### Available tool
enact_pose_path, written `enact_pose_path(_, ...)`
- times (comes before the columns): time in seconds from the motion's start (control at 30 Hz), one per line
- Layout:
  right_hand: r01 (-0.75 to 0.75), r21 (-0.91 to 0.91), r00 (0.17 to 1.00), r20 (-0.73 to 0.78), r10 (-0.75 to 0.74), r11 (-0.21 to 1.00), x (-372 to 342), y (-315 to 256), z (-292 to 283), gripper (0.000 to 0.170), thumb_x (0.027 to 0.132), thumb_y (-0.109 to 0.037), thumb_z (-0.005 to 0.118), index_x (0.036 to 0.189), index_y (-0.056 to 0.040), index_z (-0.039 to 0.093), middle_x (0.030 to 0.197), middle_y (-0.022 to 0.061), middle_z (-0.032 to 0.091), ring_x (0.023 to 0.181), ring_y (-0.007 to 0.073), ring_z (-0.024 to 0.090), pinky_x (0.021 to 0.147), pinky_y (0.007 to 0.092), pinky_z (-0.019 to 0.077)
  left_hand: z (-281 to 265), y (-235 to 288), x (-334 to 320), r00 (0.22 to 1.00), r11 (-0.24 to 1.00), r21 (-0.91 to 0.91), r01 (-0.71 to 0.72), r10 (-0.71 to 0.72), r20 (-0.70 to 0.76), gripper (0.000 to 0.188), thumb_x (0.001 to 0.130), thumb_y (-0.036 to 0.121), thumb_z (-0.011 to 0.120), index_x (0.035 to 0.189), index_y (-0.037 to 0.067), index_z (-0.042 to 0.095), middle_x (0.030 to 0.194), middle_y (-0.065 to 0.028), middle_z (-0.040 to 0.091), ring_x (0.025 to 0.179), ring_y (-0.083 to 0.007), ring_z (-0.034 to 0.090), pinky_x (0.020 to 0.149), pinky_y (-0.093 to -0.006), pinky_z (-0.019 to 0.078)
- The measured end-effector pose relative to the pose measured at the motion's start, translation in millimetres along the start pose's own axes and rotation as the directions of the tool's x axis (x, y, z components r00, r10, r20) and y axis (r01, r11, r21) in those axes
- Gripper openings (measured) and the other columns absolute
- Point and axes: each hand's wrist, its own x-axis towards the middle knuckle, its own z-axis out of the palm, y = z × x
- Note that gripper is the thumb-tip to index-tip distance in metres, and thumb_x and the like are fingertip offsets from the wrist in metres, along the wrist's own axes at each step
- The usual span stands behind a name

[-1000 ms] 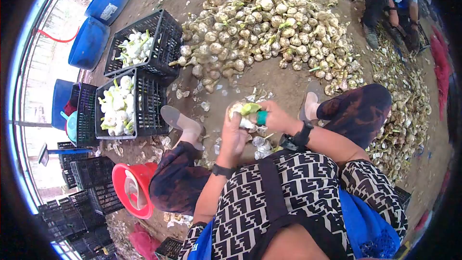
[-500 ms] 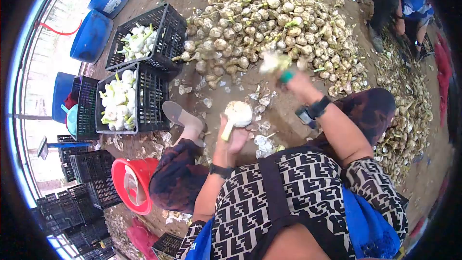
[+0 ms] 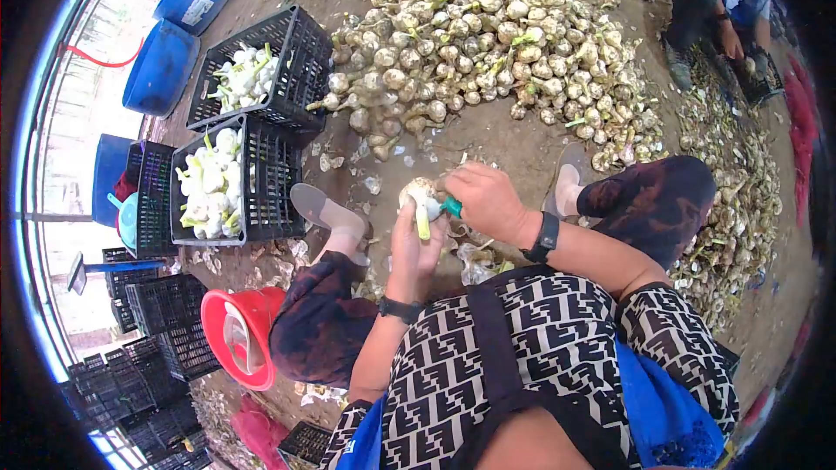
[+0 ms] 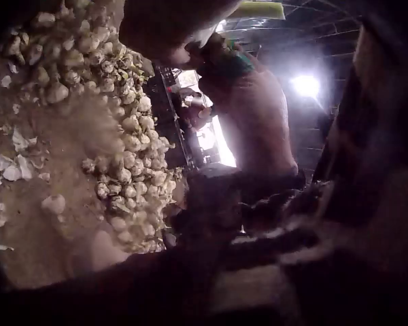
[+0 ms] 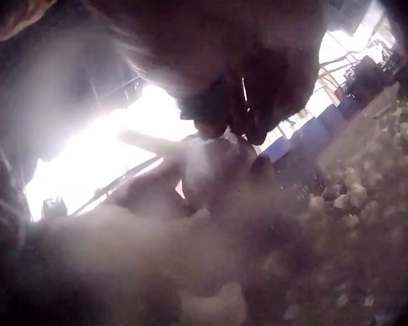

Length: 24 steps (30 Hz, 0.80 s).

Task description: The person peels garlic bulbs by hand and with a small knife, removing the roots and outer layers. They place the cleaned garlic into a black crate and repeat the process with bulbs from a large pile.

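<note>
In the head view the left hand (image 3: pixel 418 248) holds a garlic bulb (image 3: pixel 420 195) from below, its green-tipped stem (image 3: pixel 423 224) pointing toward the body. The right hand (image 3: pixel 489 200) is curled round a green thing (image 3: pixel 451 206), perhaps a tool handle, against the bulb's right side. What the green thing ends in is hidden. In the left wrist view the right hand (image 4: pixel 258 122) shows with the green thing (image 4: pixel 236 62), close to the left hand (image 4: pixel 170 30). The right wrist view is hazy; the pale bulb (image 5: pixel 214 163) lies beneath the dark right hand (image 5: pixel 224 54).
A heap of unpeeled garlic (image 3: pixel 488 43) lies ahead. Black crates (image 3: pixel 263 178) of white bulbs stand at the left, with blue barrels (image 3: pixel 161 70) behind. A red bucket (image 3: pixel 266 374) is beside the left leg. Another person (image 3: pixel 727 0) sits at the upper right.
Half a second ago the right hand was out toward the heap with a blurred pale piece; it is back at the bulb, that piece gone from it. The left hand still holds the bulb.
</note>
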Motion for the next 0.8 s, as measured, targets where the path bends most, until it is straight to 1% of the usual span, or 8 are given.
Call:
enact_pose_path(0.27, 0.029, 0.023, 0.996, 0.078, -0.031, 0.999, 8, 16, -11, 0.006, 0.068, -0.008, 0.053, 0.073, -0.0056, 0.051, 0.071, 0.0074, 0.055, 0.071, 0.0258, 0.053, 0.062, 0.0355, 0.0446, 1, 9, -8, 0.979, 0.979, 0.097, 0.181, -0.189, 0.076, 0.038, 0.083, 0.017, 0.052, 0.115, -0.002, 0.044, 0.105, -0.0111, 0.056, 0.094, -0.0209, 0.056, 0.079, -0.0328, 0.0477)
enact_pose_path(0.47, -0.131, -0.111, 0.973, 0.177, 0.149, 0.985, 8, 54, -9, 0.012, 0.066, -0.007, 0.055, 0.077, -0.0053, 0.052, 0.075, 0.0123, 0.057, 0.078, 0.0343, 0.053, 0.066, 0.0413, 0.0435, 6, 6, -16, 0.894, 0.823, 0.525, 0.218, -0.384, 0.232, 0.064, 0.068, 0.013, 0.067, 0.122, -0.002, 0.038, 0.107, -0.0084, 0.055, 0.096, -0.0171, 0.055, 0.084, -0.0294, 0.0435)
enact_pose_path(0.53, -0.405, -0.234, 0.817, 0.343, 0.464, 0.884, 10, 70, -14, 0.013, 0.079, -0.013, 0.056, 0.089, -0.0046, 0.055, 0.084, 0.0111, 0.059, 0.082, 0.0269, 0.057, 0.071, 0.0355, 0.0452, 13, 6, -20, 0.918, 0.768, 0.615, 0.178, -0.355, 0.177, 0.065, 0.068, 0.01, 0.067, 0.123, -0.002, 0.037, 0.108, -0.0084, 0.054, 0.097, -0.0167, 0.054, 0.085, -0.0294, 0.0429)
enact_pose_path(0.57, -0.403, -0.233, 0.817, 0.345, 0.463, 0.885, 6, 72, -13, 0.013, 0.079, -0.013, 0.056, 0.089, -0.0046, 0.055, 0.084, 0.0111, 0.059, 0.082, 0.0269, 0.057, 0.071, 0.0355, 0.0452, 15, 7, -22, 0.941, 0.705, 0.695, 0.143, -0.314, 0.125, 0.066, 0.067, 0.007, 0.067, 0.124, -0.002, 0.035, 0.109, -0.0085, 0.053, 0.099, -0.0164, 0.053, 0.086, -0.0295, 0.0422)
enact_pose_path(0.6, -0.463, 0.21, 0.846, 0.395, 0.358, 0.861, 4, 67, -16, 0.019, 0.08, -0.015, 0.059, 0.096, -0.0052, 0.055, 0.091, 0.008, 0.059, 0.087, 0.0223, 0.056, 0.075, 0.0325, 0.0449, 10, 8, -15, 0.954, 0.774, 0.619, 0.136, -0.27, 0.128, 0.066, 0.068, 0.004, 0.065, 0.125, -0.001, 0.033, 0.112, -0.009, 0.051, 0.101, -0.0163, 0.052, 0.087, -0.0301, 0.0423)
enact_pose_path(0.63, -0.453, 0.605, 0.885, 0.394, 0.248, 0.655, 4, 61, -19, 0.026, 0.081, -0.017, 0.061, 0.103, -0.0058, 0.055, 0.097, 0.0049, 0.059, 0.092, 0.0177, 0.056, 0.079, 0.0295, 0.0447, 9, 7, -16, 0.959, 0.89, 0.422, 0.173, -0.25, 0.132, 0.062, 0.07, 0.007, 0.065, 0.123, -0.001, 0.035, 0.113, -0.0088, 0.05, 0.102, -0.0173, 0.052, 0.088, -0.0301, 0.042)
enact_pose_path(0.67, -0.435, 0.731, 0.889, 0.44, 0.123, 0.526, 1, 52, -26, 0.041, 0.077, -0.016, 0.067, 0.114, -0.008, 0.052, 0.106, -0.0008, 0.056, 0.096, 0.0124, 0.052, 0.084, 0.0263, 0.0426, 9, 9, -13, 0.965, 0.873, 0.47, 0.133, -0.223, 0.141, 0.057, 0.073, 0.012, 0.065, 0.122, 0.0, 0.037, 0.112, -0.0084, 0.051, 0.101, -0.0177, 0.052, 0.087, -0.0301, 0.0427)
enact_pose_path(0.8, -0.357, 0.637, 0.891, 0.452, 0.044, 0.683, 8, 30, -30, 0.024, 0.078, -0.013, 0.062, 0.1, -0.0035, 0.056, 0.094, 0.0099, 0.061, 0.084, 0.0221, 0.059, 0.075, 0.0328, 0.046, 7, 11, -9, 0.957, 0.885, 0.444, 0.14, -0.236, 0.17, 0.048, 0.083, 0.028, 0.06, 0.118, 0.001, 0.041, 0.108, -0.0085, 0.053, 0.098, -0.0193, 0.053, 0.083, -0.0325, 0.0456)
